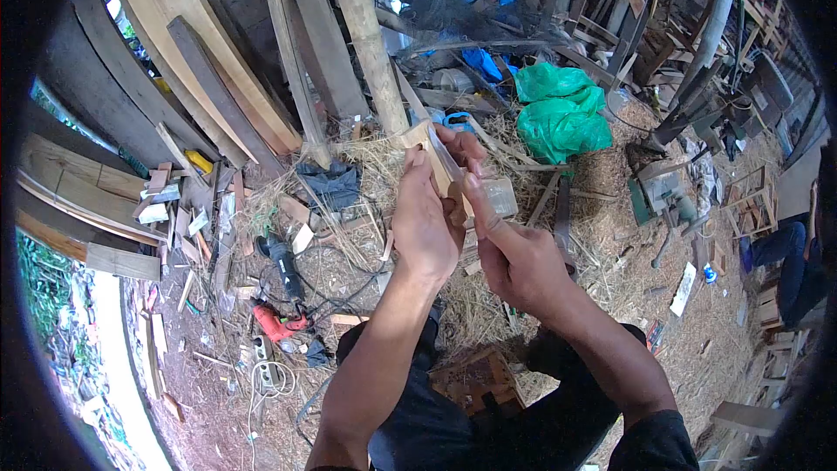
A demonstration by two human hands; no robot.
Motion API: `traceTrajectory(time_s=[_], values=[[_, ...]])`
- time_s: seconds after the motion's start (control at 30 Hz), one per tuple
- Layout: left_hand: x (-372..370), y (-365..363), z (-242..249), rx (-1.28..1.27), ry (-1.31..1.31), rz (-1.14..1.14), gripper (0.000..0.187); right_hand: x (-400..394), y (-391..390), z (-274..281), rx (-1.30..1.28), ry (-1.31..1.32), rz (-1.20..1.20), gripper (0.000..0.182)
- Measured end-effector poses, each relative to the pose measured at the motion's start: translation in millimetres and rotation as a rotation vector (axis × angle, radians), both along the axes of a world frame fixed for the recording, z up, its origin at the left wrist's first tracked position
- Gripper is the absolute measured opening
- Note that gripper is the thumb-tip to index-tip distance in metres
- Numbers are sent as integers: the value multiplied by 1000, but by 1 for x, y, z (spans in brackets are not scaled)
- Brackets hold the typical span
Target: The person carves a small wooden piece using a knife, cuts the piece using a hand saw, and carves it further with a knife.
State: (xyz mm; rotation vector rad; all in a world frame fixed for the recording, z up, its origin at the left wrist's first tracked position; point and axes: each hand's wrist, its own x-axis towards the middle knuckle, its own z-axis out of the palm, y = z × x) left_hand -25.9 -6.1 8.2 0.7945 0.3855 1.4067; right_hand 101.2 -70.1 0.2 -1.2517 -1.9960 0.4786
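My left hand (427, 227) is closed around a small, light-coloured piece of wood (418, 134), its thumb lying along the near side. The piece is held up in front of me, with its upper end sticking out past the fingers. From the right, my right hand (514, 253) grips the same piece, fingers curled over its far edge and thumb close to the side. A thin pale strip shows along the wood between the hands; what it is I cannot tell. Beyond the right fingers is a clear plastic container (500, 197).
Left of my legs lie a red power tool (277, 321), a dark angle grinder (281, 263) and a power strip (266, 362) with cords. Long boards (166, 17) lean at the back left. A green plastic bag (562, 113) and a machine (667, 192) stand right. A person (789, 266) is at the far right.
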Motion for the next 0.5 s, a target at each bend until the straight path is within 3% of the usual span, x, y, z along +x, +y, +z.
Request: traceTrajectory(time_s=[0.13,0.5], values=[[3,-3,4,-22,11,-3,31,1,3,-1,118,41,22,77],[3,-2,3,-14,12,-9,31,3,3,-3,81,-2,6,76]])
